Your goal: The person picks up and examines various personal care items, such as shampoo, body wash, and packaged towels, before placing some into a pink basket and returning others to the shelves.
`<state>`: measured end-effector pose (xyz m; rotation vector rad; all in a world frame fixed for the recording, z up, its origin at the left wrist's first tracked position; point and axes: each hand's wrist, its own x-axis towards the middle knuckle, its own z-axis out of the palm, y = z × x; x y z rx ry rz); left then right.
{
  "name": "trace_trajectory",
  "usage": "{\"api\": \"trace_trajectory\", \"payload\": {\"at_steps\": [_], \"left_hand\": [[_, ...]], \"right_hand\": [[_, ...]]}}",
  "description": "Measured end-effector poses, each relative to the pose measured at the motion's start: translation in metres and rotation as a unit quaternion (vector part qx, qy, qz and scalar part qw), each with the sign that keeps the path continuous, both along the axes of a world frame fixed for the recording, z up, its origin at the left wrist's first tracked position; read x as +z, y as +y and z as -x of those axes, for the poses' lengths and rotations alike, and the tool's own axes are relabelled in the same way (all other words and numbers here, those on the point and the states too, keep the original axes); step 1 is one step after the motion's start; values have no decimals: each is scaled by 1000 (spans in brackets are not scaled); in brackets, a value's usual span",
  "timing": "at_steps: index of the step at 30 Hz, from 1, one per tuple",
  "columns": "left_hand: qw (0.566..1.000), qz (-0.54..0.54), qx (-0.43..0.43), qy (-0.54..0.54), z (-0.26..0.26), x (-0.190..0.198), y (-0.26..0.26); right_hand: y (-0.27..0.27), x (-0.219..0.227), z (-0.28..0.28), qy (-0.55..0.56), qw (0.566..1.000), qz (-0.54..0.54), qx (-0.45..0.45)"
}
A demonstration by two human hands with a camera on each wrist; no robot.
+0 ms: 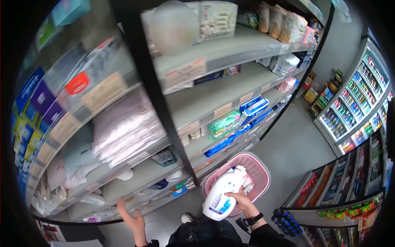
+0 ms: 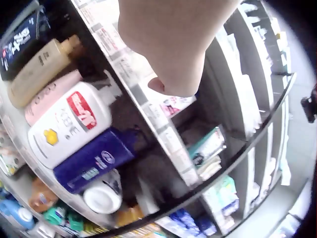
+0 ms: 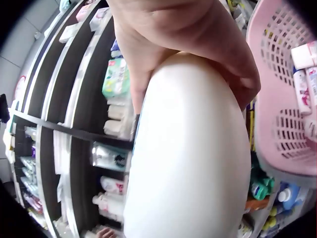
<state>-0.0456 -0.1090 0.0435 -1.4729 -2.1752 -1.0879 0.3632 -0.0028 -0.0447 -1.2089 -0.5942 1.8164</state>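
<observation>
My right hand (image 1: 242, 201) grips a large white bottle (image 1: 222, 198) with a blue-printed label, held tilted over the near side of a pink basket (image 1: 266, 181). Seen from the right wrist, thumb and fingers wrap around one end of the bottle (image 3: 188, 148), whose smooth white side fills the middle. Other white packages (image 1: 248, 181) lie inside the basket. My left hand (image 1: 132, 220) holds nothing, fingers extended in front of the lower shelves. In the left wrist view, a white pump bottle (image 2: 74, 124) and a dark blue bottle (image 2: 94, 158) stand on a shelf near it.
Tall shelving runs along the left with folded pink textiles (image 1: 123, 127), a green pack (image 1: 224, 123) and blue packs (image 1: 255, 107). A black upright post (image 1: 152, 78) divides it. A drinks cooler (image 1: 356, 99) and a low snack rack (image 1: 341, 185) stand on the right beside the grey floor (image 1: 275, 144).
</observation>
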Motion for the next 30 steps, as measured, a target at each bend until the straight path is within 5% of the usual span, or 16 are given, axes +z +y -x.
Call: {"api": "trace_trajectory", "payload": {"at_steps": [3,6,8,9,11,12,14,21,24,27,30], "left_hand": [[928,171,-194,-268,-4,-14,-14],[809,269,-368,-371,-26,13,-13],[751,304,-416,-413,-35,16,-19],[757,295,-407,-417,-39,18,-21],[655,331,-438,-520,-43,22,-25],[659,323,-431,-525,-41,24,-30],[749,297,-377,-457,-34,29,-40],[784,199,-353,-470,3,25,-70],[754,182,-347,-527,7,26,-79],[698,229,-369,-569,8,19,-76],[663,219,-400,-594,7,21,-67]], "right_hand": [[-5,43,38,22,991,-24,129],[-14,85,81,29,977,-91,189],[-16,94,103,16,964,-83,253],[-17,110,115,-3,952,-107,288],[-20,129,138,-48,926,-162,338],[-23,130,148,-48,922,-163,349],[-31,130,169,-100,891,-240,373],[-58,142,228,-157,839,-310,419],[-57,136,236,-147,849,-299,410],[-56,132,235,-57,919,-175,348],[-57,130,228,-14,938,-105,330]]}}
